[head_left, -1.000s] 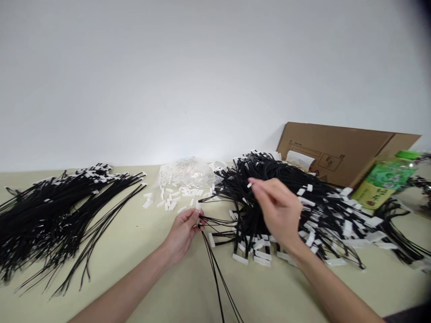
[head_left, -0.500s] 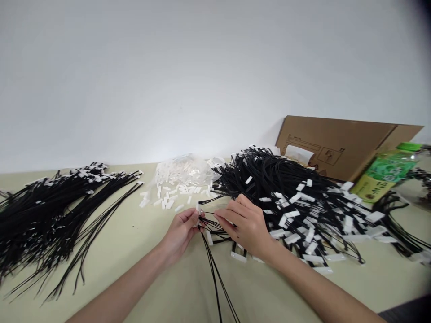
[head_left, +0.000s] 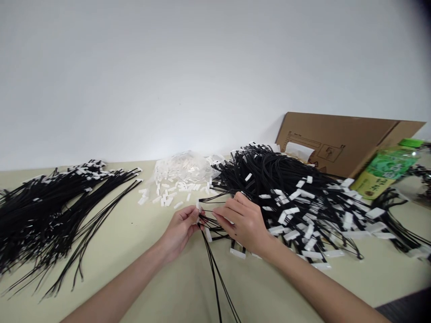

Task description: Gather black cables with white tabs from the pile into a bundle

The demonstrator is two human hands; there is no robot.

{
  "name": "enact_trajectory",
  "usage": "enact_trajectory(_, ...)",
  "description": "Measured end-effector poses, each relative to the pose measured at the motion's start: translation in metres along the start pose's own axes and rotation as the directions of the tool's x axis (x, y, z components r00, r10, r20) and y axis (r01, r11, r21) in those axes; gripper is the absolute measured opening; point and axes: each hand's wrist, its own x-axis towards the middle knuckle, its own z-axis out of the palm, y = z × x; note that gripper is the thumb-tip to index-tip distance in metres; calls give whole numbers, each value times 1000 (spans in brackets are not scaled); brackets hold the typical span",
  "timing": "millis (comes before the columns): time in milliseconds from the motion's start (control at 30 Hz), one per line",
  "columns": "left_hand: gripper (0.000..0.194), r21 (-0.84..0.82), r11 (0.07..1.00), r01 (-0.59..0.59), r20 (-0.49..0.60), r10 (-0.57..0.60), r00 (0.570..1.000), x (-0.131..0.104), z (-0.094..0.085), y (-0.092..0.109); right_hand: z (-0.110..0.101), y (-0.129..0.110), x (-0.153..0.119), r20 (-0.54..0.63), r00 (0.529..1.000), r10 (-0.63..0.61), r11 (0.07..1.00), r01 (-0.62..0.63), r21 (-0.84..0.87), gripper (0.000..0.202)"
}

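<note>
In the middle of the head view, my left hand (head_left: 183, 226) pinches a white connector housing (head_left: 198, 205) between thumb and fingers. Several black wires run from that housing to the right, and others (head_left: 213, 264) hang down toward the front edge. My right hand (head_left: 243, 220) is just right of the housing, its thumb and index finger closed on a thin black wire (head_left: 208, 211) that reaches toward the housing. Where the wire's tip meets the housing is too small to make out. Another white connector (head_left: 208, 234) lies below the fingers.
Black wires with white connectors are heaped on the right (head_left: 286, 188); another wire bundle (head_left: 50, 211) spreads at left. Behind my hands are loose white housings (head_left: 166, 195) and a clear plastic bag (head_left: 185, 167). A cardboard box (head_left: 336, 143) and green-labelled bottle (head_left: 387, 168) stand at back right.
The view has tilted slightly, so most things sit a little higher. Both hands keep nearly the same position and grip, the right fingertips still close to the housing.
</note>
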Motion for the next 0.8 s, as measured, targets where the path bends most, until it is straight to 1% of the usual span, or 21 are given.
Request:
enact_trajectory(333,19,-3,1000,-14,25,14,1000,1,-2,-2,-1,1,-1,-20,1000,4,1000,-3,25,7)
enact_trajectory(800,21,-7,1000,-9,22,9,1000,0,-1,-1,2,1,-2,-10,1000,-1,1000,1,5,9)
